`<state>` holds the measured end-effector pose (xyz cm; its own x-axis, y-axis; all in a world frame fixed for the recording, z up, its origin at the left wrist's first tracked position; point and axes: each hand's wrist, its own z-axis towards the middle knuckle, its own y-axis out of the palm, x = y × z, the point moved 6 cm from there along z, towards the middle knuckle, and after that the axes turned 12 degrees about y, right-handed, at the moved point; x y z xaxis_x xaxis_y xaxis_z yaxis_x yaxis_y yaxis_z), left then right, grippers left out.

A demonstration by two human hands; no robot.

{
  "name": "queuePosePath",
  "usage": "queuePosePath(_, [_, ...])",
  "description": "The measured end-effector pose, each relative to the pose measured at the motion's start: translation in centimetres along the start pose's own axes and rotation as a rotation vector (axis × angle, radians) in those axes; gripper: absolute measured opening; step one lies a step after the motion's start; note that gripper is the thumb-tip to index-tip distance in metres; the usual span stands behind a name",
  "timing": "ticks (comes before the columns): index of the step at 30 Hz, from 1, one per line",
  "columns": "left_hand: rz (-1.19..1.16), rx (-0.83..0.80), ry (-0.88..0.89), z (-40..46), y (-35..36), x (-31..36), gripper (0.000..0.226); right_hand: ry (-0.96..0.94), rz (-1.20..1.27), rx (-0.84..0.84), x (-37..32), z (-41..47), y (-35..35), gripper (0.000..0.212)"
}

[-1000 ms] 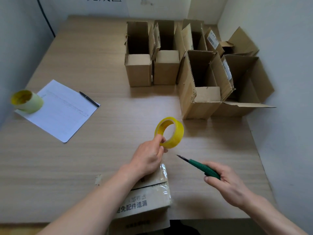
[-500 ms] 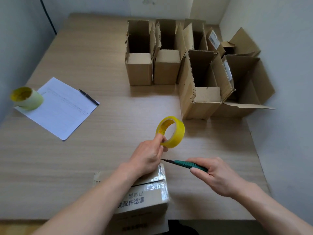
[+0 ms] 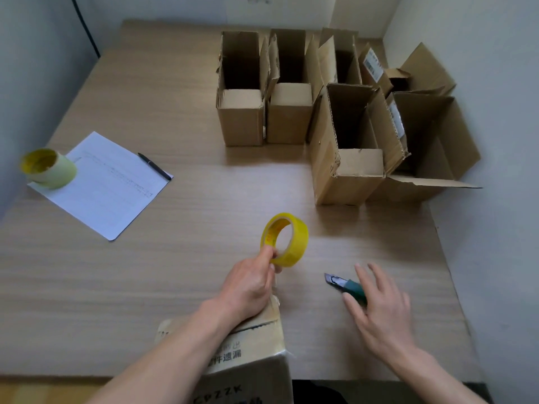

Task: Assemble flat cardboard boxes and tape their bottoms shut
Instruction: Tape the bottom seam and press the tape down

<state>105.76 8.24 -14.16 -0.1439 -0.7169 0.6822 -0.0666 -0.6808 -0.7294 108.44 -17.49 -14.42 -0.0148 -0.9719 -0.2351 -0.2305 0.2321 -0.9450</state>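
On the desk (image 3: 145,272), the left hand (image 3: 250,287) pinches the tape (image 3: 285,239) over the box (image 3: 248,351) at the near edge. The right hand (image 3: 382,310) lies flat, fingers spread, on the knife (image 3: 344,284) — taping looks finished, so the next move is probably setting the box with the others (image 3: 347,170). The seam is hidden under the arm — the box runs out of frame.

One head-worn view, looking forward and down.

I see the wooden table (image 3: 145,275) from above its near edge, both forearms close below, the open boxes (image 3: 347,170) farther off, and walls closing the corner beyond.
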Motion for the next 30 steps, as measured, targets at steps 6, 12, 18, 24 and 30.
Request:
queuePosePath(6, [-0.003, 0.014, 0.090, 2.3, -1.4, 2.7, 0.019, 0.262, 0.821, -0.776, -9.0, -4.4, 2.9, 0.073])
queuePosePath(12, [0.080, 0.086, 0.213, 6.1, -5.8, 6.1, 0.028, 0.037, 1.151, -0.629, -13.3, -1.6, -0.3, 0.053])
queuePosePath(18, [0.137, 0.063, 0.197, 8.0, -6.6, 5.8, 0.022, -0.011, 0.984, -0.355, -14.1, 1.2, -0.4, 0.039])
queuePosePath(24, [0.098, 0.135, -0.001, 6.2, -4.2, 1.8, 0.026, 0.152, 1.106, -0.508, -13.7, 0.6, 3.1, 0.058])
queuePosePath(30, [0.090, 0.177, 0.076, 5.9, -4.0, 1.9, 0.026, 0.085, 1.066, -0.004, -11.6, 2.7, -2.8, 0.062])
